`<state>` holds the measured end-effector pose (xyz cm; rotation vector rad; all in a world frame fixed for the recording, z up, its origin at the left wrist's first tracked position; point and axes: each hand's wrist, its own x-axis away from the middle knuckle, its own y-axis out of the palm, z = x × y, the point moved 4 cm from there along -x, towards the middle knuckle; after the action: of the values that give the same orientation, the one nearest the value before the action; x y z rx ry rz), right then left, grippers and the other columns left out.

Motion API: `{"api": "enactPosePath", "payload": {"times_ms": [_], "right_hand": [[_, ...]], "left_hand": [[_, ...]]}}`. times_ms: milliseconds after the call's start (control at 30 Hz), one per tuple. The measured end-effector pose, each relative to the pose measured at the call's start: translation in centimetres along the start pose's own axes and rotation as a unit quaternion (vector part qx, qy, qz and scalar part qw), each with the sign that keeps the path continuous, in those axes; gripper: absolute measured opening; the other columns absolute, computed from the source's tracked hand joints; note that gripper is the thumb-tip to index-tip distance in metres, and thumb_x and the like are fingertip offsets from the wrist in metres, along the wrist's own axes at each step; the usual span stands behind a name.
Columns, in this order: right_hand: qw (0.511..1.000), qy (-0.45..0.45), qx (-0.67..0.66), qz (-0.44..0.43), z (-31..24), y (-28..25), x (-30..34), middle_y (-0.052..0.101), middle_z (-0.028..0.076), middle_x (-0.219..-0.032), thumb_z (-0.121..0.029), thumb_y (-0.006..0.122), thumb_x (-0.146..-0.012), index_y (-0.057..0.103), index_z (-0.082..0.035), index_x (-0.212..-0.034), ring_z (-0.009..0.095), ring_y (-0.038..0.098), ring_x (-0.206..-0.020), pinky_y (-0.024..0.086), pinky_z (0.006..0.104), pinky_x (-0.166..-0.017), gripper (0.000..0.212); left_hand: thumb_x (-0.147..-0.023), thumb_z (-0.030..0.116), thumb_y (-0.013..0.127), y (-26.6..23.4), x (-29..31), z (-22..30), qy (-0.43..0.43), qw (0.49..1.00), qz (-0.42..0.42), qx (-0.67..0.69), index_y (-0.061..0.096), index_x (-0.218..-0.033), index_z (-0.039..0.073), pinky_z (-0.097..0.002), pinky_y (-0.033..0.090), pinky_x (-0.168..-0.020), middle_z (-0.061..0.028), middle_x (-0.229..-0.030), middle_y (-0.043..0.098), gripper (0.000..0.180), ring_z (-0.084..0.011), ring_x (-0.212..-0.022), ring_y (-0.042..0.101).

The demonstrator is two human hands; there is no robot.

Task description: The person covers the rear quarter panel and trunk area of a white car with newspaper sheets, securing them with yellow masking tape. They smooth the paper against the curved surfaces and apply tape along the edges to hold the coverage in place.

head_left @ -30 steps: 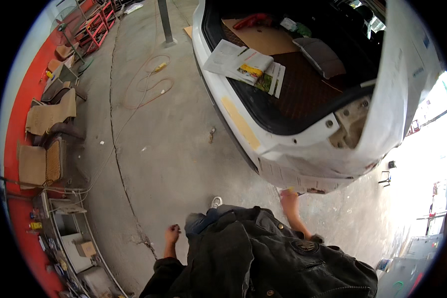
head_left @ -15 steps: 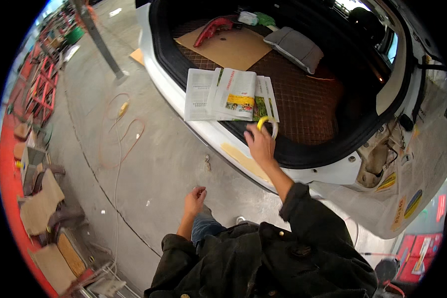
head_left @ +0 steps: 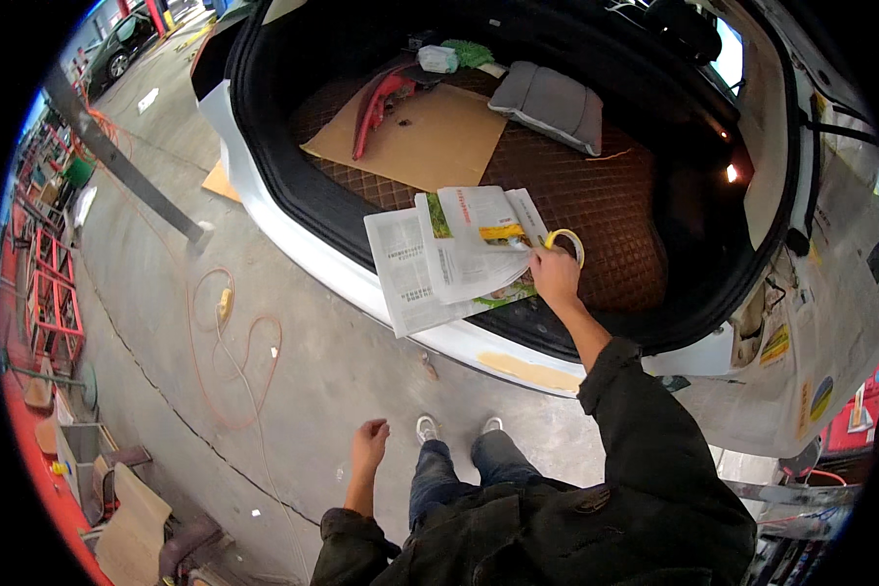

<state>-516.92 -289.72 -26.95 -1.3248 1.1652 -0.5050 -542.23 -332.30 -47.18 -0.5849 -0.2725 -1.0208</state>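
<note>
- While the right hand [head_left: 557,280] reaches just off the centre of the head view, toward 3 o'clock, its fingers are closed round the near rim of a yellow tape roll [head_left: 563,232], which stands out toward 2 o'clock.
- That same hand meets the right edge of the printed newspaper sheets [head_left: 464,262]; whether its fingertips also pinch the paper, I cannot tell.
- Overlapping and fanned out, the newspaper sheets sit around the centre, partly over the brown quilted boot mat [head_left: 596,225], with the leftmost sheet lying over the white boot sill [head_left: 308,266].
- Toward 7 o'clock, the left hand [head_left: 369,444] hangs above the concrete floor [head_left: 313,391], well apart from the sheets, fingers loosely bent; I cannot tell whether their tips touch.
- At 12 o'clock, a tan cardboard sheet [head_left: 449,137] lies on the mat, with a red tail lamp [head_left: 371,112] across its left side at 11 o'clock.
- At 1 o'clock rests a grey cushion [head_left: 547,107], near a green cloth [head_left: 470,53].
- A beige patch [head_left: 530,370] marks the bumper at 4 o'clock.
- On the floor at 9 o'clock lies a yellow cord connector [head_left: 226,305], beside loops of cable.
- Two pale shoes [head_left: 427,428] stand at 6 o'clock.
</note>
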Motion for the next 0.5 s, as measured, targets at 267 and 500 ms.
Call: {"api": "enactPosePath", "payload": {"times_ms": [267, 500], "right_hand": [[0.968, 0.146, -0.199, 0.044, 1.5, -2.3, 2.2, 0.069, 0.016, -0.074, -0.024, 0.069, -0.085, 0.074, -0.003, -0.087, 0.033, 0.067, -0.068, 0.051, 0.0395, -0.064, 0.022], [0.981, 0.080, -0.168, 0.051, -1.1, -3.2, 8.2, 0.068, 0.013, -0.077, -0.019, 0.072, -0.079, 0.073, -0.009, -0.083, 0.033, 0.067, -0.071, 0.052, 0.0418, -0.060, 0.011]], "left_hand": [[-0.098, 0.027, 0.061, 4.9, -8.1, 20.9, 0.014, 0.954, -0.100, 0.283, 0.068, -0.110, -0.004, -0.0293, 0.055, -0.073, -0.0115, -0.098, 0.072, 0.034, -0.0170, -0.086, 0.070], [-0.096, 0.039, 0.063, 12.2, -10.2, 30.8, -0.067, 0.903, -0.192, 0.378, 0.058, -0.121, -0.004, -0.0348, 0.058, -0.085, -0.0137, -0.108, 0.068, 0.051, -0.0213, -0.095, 0.069]]}}
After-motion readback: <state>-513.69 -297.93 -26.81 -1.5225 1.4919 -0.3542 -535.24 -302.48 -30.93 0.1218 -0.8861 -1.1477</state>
